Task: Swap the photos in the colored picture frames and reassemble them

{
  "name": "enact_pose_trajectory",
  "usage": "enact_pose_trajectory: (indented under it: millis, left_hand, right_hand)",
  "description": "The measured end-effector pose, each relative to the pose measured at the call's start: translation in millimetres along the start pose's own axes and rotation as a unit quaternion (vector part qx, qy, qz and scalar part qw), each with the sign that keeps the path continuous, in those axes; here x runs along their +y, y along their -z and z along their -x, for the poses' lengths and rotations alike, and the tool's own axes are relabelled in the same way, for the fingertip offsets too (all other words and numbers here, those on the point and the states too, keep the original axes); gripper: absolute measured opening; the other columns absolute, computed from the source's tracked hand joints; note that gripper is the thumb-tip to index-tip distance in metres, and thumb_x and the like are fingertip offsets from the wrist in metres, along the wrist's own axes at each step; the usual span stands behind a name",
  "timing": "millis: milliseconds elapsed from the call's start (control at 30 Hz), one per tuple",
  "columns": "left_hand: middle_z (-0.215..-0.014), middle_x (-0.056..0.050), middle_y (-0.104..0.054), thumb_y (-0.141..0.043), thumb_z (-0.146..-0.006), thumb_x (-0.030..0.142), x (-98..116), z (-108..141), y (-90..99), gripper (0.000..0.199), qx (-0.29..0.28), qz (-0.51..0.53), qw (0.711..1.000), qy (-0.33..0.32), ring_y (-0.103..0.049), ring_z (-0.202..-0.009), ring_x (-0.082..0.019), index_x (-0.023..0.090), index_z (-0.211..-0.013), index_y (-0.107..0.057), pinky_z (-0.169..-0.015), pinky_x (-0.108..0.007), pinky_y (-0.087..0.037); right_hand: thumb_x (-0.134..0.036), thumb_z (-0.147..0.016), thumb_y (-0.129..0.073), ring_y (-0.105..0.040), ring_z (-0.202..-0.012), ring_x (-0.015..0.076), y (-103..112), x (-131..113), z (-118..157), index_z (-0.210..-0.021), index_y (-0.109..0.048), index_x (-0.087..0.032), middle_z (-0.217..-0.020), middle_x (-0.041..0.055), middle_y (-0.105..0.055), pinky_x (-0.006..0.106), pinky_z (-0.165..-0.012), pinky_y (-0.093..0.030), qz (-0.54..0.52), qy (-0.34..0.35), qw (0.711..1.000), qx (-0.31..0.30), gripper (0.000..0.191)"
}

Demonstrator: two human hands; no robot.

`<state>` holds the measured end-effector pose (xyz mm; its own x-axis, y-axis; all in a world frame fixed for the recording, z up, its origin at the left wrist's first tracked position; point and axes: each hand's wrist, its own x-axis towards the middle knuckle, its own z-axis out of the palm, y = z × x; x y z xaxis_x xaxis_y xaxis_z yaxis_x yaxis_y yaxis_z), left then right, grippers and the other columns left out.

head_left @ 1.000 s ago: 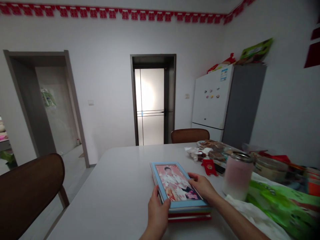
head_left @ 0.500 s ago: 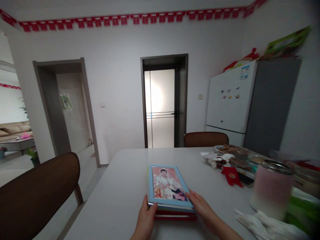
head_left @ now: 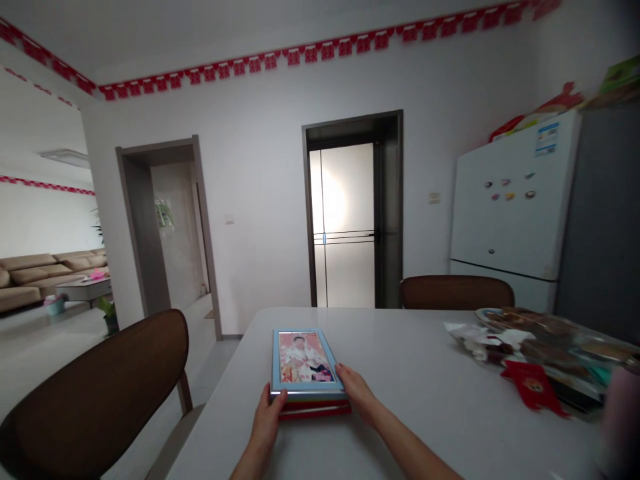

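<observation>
The person's left hand [head_left: 266, 417] and right hand [head_left: 357, 397] have hold of a small stack of flat things, one on each side. On top of this stack is a light blue frame [head_left: 306, 387] with a picture [head_left: 300, 360] of a figure in pale clothes, and a red layer [head_left: 320, 409] shows under it at the near side. The left hand is partly closed at the near left corner, with its thumb against the front edge. The right hand is partly closed along the right side, with its thumb near the top border. The hidden fingers of both hands I cannot tell.

The stack is over the near middle part of the white bench [head_left: 410, 373]; whether it fully rests there or is a little raised, I cannot tell. The present step seems to be one of holding and steadying the stack with both hands. Any next move would call for even pressure from both sides and a level frame, because the layers look loose and could slide apart.

Well apart, to the right, lie a red packet [head_left: 535, 387] and clear plastic bags [head_left: 545, 330]. A brown chair [head_left: 115, 373] stands at the left side of the bench.
</observation>
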<state>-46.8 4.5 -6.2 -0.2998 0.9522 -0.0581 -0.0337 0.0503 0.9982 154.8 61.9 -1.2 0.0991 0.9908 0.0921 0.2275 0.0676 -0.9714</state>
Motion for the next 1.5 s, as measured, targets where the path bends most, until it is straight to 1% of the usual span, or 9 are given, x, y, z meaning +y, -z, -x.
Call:
enact_pose_trajectory:
  millis: [200,300,433,767,900,1033,1233,1367,1500]
  left_hand:
    - [-0.063,0.003,-0.056,-0.062,-0.063,0.025,40.3,21.9,0.9,0.072,0.061,0.075,0.99,-0.102,-0.057,-0.068,-0.015,0.012,-0.125,-0.028,-0.072,-0.027,-0.041]
    - [-0.056,0.01,-0.048,-0.058,-0.063,0.017,79.9,55.6,-22.7,0.073,-0.005,0.113,0.982,-0.154,-0.049,-0.052,-0.008,0.026,-0.127,-0.023,-0.06,-0.021,-0.041]
    - [-0.057,0.01,-0.047,-0.054,-0.063,0.01,110.6,100.4,-48.5,0.078,-0.177,0.255,0.934,-0.178,-0.044,-0.05,-0.005,0.032,-0.128,-0.017,-0.053,-0.018,-0.037]
    - [-0.057,0.01,-0.048,-0.06,-0.061,0.013,96.9,114.9,-45.3,0.077,-0.196,0.28,0.93,-0.136,-0.047,-0.049,-0.008,0.031,-0.125,-0.021,-0.047,-0.019,-0.038]
    - [-0.048,0.008,-0.048,-0.063,-0.06,0.045,87.3,101.6,-38.6,0.037,-0.143,0.296,0.944,-0.031,-0.042,-0.04,-0.005,0.018,-0.082,-0.052,-0.04,-0.015,-0.029]
    - [-0.031,0.007,-0.037,-0.037,-0.066,0.068,75.6,88.0,-29.6,0.056,-0.153,0.274,0.948,0.06,-0.025,-0.027,-0.002,0.017,-0.045,-0.039,-0.034,-0.015,-0.011]
    - [-0.027,0.005,-0.036,-0.026,-0.064,0.074,71.3,84.5,-27.4,0.063,-0.183,0.247,0.945,0.11,-0.021,-0.024,-0.002,0.017,-0.04,-0.035,-0.034,-0.017,-0.006]
    - [-0.026,0.005,-0.036,-0.024,-0.063,0.076,66.5,80.0,-24.1,0.064,-0.175,0.241,0.948,0.113,-0.02,-0.024,-0.002,0.017,-0.039,-0.036,-0.034,-0.017,-0.006]
    - [-0.026,0.006,-0.035,-0.028,-0.062,0.076,47.3,71.3,-18.7,0.063,-0.137,0.227,0.956,0.127,-0.02,-0.023,-0.002,0.017,-0.04,-0.038,-0.034,-0.016,-0.005]
  right_hand:
    - [-0.034,-0.069,-0.045,-0.047,-0.061,0.0142,4.6,-33.5,43.4,-0.129,-0.027,-0.016,-0.062,-0.004,-0.048,0.027,-0.065,-0.037,-0.012,0.077,0.996,0.048,0.065]
    - [-0.025,-0.07,-0.049,-0.034,-0.047,0.0083,-2.0,-79.3,85.5,-0.131,-0.018,-0.025,-0.053,-0.009,-0.037,0.022,-0.052,-0.032,-0.198,0.174,0.962,-0.073,0.068]
    - [-0.014,-0.067,-0.046,-0.027,-0.045,0.0066,-2.2,-117.5,121.2,-0.13,-0.016,-0.028,-0.052,-0.0096,-0.035,0.02,-0.046,-0.025,-0.35,0.184,0.905,-0.158,0.071]
    - [-0.012,-0.065,-0.049,-0.031,-0.045,0.0064,-3.5,-101.9,130.4,-0.127,-0.027,-0.025,-0.048,-0.01,-0.038,0.02,-0.046,-0.025,-0.38,0.134,0.9,-0.165,0.066]
    - [-0.037,-0.072,-0.05,-0.033,-0.039,0.0054,-10.8,-88.6,120.3,-0.089,-0.056,-0.016,-0.049,-0.0062,-0.044,0.02,-0.039,-0.024,-0.402,0.043,0.905,-0.129,0.028]
    - [-0.058,-0.071,-0.041,-0.023,-0.029,0.0029,-19.6,-76.2,109.4,-0.042,-0.04,-0.016,-0.033,-0.0062,-0.034,0.018,-0.033,-0.015,-0.352,-0.056,0.925,-0.132,0.051]
    - [-0.067,-0.069,-0.031,-0.014,-0.027,0.0024,-32.6,-76.0,106.8,-0.039,-0.028,-0.018,-0.03,-0.0082,-0.025,0.017,-0.031,-0.007,-0.303,-0.112,0.922,-0.213,0.057]
    - [-0.065,-0.075,-0.012,-0.019,-0.029,0.0051,-40.3,-69.2,100.4,-0.044,-0.027,-0.021,-0.034,-0.0073,-0.027,0.019,-0.03,-0.018,-0.076,0.017,0.985,-0.155,0.056]
    - [-0.051,-0.081,-0.021,-0.046,-0.049,0.0131,-40.1,-57.4,81.4,-0.056,-0.043,-0.019,-0.054,0.0012,-0.048,0.027,-0.049,-0.037,0.135,0.141,0.979,-0.055,0.046]
